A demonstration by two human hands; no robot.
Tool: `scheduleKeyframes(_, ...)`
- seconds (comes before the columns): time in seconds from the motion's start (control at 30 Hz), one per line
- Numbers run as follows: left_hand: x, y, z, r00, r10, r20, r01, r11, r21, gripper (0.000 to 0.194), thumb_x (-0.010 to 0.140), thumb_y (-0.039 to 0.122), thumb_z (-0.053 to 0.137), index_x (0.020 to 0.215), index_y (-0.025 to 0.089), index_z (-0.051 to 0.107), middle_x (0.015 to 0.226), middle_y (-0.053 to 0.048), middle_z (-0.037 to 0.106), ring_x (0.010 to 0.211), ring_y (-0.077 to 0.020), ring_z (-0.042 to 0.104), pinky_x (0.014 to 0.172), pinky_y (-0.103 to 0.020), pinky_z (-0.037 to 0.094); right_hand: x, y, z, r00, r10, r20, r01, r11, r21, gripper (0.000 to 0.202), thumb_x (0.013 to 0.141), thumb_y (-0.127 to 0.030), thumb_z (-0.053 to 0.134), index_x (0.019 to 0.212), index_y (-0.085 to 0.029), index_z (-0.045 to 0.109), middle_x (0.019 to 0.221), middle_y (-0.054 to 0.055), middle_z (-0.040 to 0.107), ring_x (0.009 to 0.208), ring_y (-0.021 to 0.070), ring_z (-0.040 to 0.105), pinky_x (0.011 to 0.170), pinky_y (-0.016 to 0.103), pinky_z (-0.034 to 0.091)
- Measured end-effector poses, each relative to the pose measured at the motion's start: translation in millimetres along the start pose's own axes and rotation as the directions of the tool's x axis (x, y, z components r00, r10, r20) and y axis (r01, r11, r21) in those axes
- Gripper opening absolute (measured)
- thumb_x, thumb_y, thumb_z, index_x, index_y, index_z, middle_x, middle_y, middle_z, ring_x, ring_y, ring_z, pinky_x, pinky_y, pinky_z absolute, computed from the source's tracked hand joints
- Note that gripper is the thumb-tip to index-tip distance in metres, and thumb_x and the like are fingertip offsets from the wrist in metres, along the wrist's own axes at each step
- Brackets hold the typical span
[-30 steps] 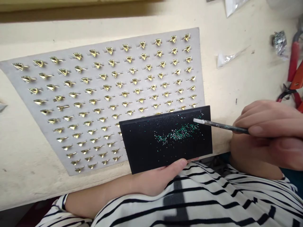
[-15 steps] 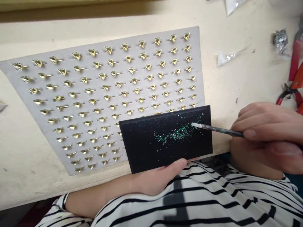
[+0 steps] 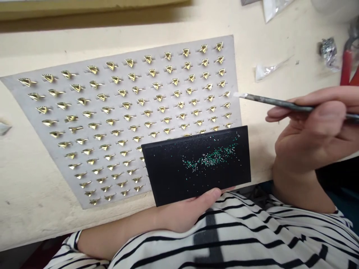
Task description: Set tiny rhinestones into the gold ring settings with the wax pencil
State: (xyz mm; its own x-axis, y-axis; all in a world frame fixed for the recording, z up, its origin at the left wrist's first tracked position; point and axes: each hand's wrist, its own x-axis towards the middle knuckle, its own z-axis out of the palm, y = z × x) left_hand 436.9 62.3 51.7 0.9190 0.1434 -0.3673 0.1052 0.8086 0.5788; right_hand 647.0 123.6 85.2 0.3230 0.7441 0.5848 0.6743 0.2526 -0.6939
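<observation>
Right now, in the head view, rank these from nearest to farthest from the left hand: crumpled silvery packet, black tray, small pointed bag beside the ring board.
1. Black tray: held in the left hand, along its near edge.
2. Small pointed bag: just right of the ring board.
3. Crumpled silvery packet: farther right, beside a red handle.

Tray point(image 3: 168, 179): smooth, matt, plastic-looking
Rings point(image 3: 147, 58): glossy, smooth metal
Board point(image 3: 230, 66): smooth, matt
Sachet point(image 3: 265, 71), 2 o'clock: glossy plastic
Shirt point(image 3: 238, 233): matt cloth

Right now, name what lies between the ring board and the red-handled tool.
In the head view, a small plastic bag and a crumpled silvery bundle lie there.
</observation>
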Motion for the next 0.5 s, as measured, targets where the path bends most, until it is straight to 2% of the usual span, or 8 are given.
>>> scheduleKeyframes(0.07, -1, 0, 0.3, 1.0, 0.015, -0.008, -0.015, 1.0, 0.02, 0.051, 0.104, 0.05, 0.024, 0.152, 0.034, 0.033, 0.161, 0.012, 0.035, 0.151, -0.0117, 0.029, 0.128, -0.027, 0.009, -1, 2, 12, 0.999, -0.03, 0.009, 0.03, 0.999, 0.011, 0.023, 0.093, -0.025, 0.047, 0.09, -0.022, 0.069, 0.073, -0.003, 0.058, 0.065, 0.0068, 0.067, 0.054, 0.027, 0.053)
scheduleKeyframes(0.13, -1, -1, 0.0, 1.0, 0.008, -0.019, -0.007, 1.0, 0.025, 0.052, 0.103, 0.051, 0.025, 0.151, 0.034, 0.037, 0.161, 0.012, 0.035, 0.151, -0.0143, 0.029, 0.128, -0.03, 0.01, -2, 1, 16, 0.998, 0.014, 0.054, -0.016, 1.0, 0.026, 0.022, 0.093, -0.023, 0.047, 0.091, -0.021, 0.069, 0.078, -0.003, 0.059, 0.068, 0.0079, 0.068, 0.058, 0.028, 0.058)
scheduleKeyframes(0.27, -3, -7, -2.1, 0.992, -0.12, -0.025, 0.12, 0.993, -0.011, 0.058, 0.1, 0.059, 0.026, 0.149, 0.032, 0.041, 0.157, 0.008, 0.045, 0.149, -0.0188, 0.035, 0.127, -0.036, 0.018, -2, -1, 12, 0.994, 0.089, 0.068, -0.09, 0.996, 0.008, 0.022, 0.093, -0.025, 0.047, 0.092, -0.018, 0.068, 0.085, 0.0, 0.06, 0.071, 0.0103, 0.07, 0.062, 0.032, 0.061)
scheduleKeyframes(0.33, -2, -9, -3.2, 0.991, -0.132, -0.013, 0.132, 0.991, -0.014, 0.059, 0.1, 0.06, 0.025, 0.15, 0.031, 0.039, 0.155, 0.007, 0.048, 0.148, -0.017, 0.037, 0.127, -0.034, 0.018, -2, -1, 9, 0.992, 0.093, 0.091, -0.093, 0.996, -0.001, 0.022, 0.093, -0.026, 0.047, 0.092, -0.018, 0.067, 0.086, 0.001, 0.06, 0.072, 0.011, 0.07, 0.062, 0.032, 0.061)
scheduleKeyframes(0.5, 0, -11, -3.7, 0.996, -0.079, 0.028, 0.08, 0.996, -0.04, 0.056, 0.101, 0.057, 0.023, 0.151, 0.033, 0.035, 0.157, 0.009, 0.045, 0.147, -0.0131, 0.037, 0.127, -0.028, 0.017, 1, 1, 5, 0.982, 0.1, 0.16, -0.101, 0.995, -0.005, 0.021, 0.093, -0.027, 0.048, 0.094, -0.017, 0.066, 0.082, 0.001, 0.06, 0.072, 0.0122, 0.07, 0.065, 0.034, 0.062)
